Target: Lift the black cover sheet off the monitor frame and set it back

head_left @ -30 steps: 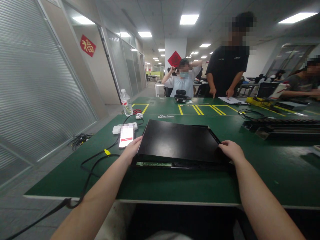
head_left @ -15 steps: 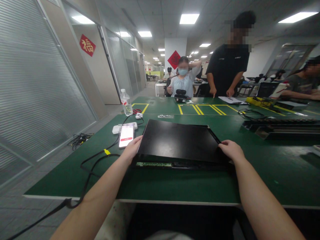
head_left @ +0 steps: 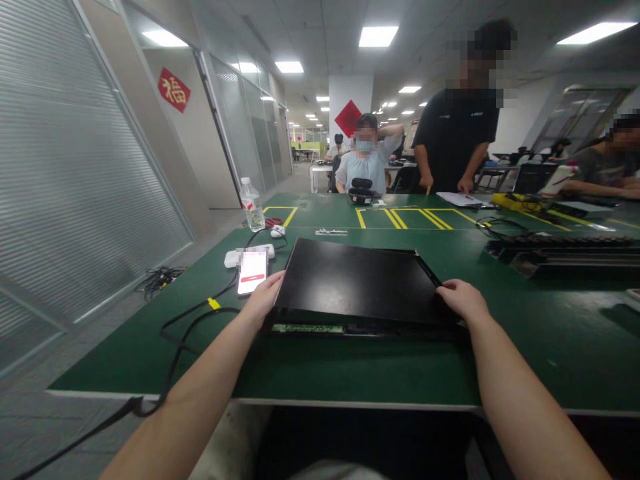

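Our left grip (head_left: 264, 300) clasps the left edge of 1 flat, black rectangular panel (head_left: 357, 280), and our right grip (head_left: 463, 300) clasps its right edge. The panel sits over a shallow black frame (head_left: 400, 331) with a long green circuit strip (head_left: 307, 329), on our dark green surface (head_left: 360, 370). 1 rectangular phone with a lit white screen (head_left: 253, 272) lies just beside our left grip.

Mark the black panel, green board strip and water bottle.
Black panel (head_left: 357, 279): head view, middle of its upper face.
Green board strip (head_left: 307, 329): head view, middle of its visible length.
Water bottle (head_left: 253, 207): head view, middle of its body.
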Available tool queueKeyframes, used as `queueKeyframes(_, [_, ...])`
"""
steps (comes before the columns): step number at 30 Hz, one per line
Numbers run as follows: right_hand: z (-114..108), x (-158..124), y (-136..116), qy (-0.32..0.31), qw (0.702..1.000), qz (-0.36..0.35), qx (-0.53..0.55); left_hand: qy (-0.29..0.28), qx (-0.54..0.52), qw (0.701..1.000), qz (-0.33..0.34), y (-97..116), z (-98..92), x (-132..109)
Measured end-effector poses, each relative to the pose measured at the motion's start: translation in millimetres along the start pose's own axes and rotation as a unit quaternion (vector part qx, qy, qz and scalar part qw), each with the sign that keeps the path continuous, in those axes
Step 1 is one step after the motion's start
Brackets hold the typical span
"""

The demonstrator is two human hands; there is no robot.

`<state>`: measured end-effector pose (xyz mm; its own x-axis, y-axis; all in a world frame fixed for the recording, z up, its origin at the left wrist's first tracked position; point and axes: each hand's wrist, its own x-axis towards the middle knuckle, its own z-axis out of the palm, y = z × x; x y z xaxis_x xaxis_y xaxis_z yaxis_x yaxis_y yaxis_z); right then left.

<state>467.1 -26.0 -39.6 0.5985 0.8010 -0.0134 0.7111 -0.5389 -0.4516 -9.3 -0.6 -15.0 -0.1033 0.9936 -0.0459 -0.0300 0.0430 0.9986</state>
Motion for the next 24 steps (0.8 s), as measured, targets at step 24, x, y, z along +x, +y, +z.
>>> queueKeyframes(24, [-0.9, -4.7, -1.1, 0.016, 1.0, 0.0, 0.024, -0.033, -0.116, 0.992, -0.04, 5.3, 1.8, 4.7])
